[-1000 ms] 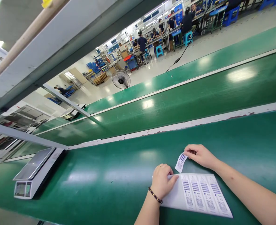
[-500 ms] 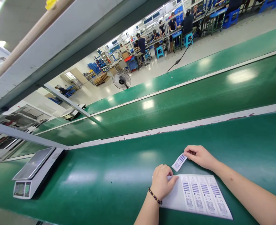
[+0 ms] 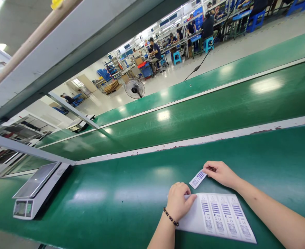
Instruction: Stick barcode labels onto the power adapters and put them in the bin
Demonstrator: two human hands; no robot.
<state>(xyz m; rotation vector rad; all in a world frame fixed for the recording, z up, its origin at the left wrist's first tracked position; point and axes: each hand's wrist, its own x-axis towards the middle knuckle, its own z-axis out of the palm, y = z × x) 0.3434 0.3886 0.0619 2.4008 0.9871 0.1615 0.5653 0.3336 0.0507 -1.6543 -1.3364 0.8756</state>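
Note:
My right hand (image 3: pixel 218 172) pinches one end of a single printed label (image 3: pixel 197 178), which bears dark bars and a square code. That label hangs apart from the sheet, just beyond its far edge. Under my left hand (image 3: pixel 178 201) lies the label sheet (image 3: pixel 226 216), gripped at its far left corner between thumb and fingers. Several printed labels stand side by side on the sheet's right part, while its left part is bare backing. A beaded bracelet (image 3: pixel 171 217) circles my left wrist.
A weighing scale (image 3: pixel 37 188) stands on the green work surface (image 3: pixel 98 207) at the left. Beyond a chipped white ledge (image 3: pixel 194 141) runs a green conveyor belt (image 3: pixel 183 116). A fan (image 3: pixel 134 88) and several seated people are farther back. A beam (image 3: pixel 51 58) crosses overhead.
The single label has shifted very slightly left in the right hand's pinch. Both hands and the sheet stay nearly where they were.

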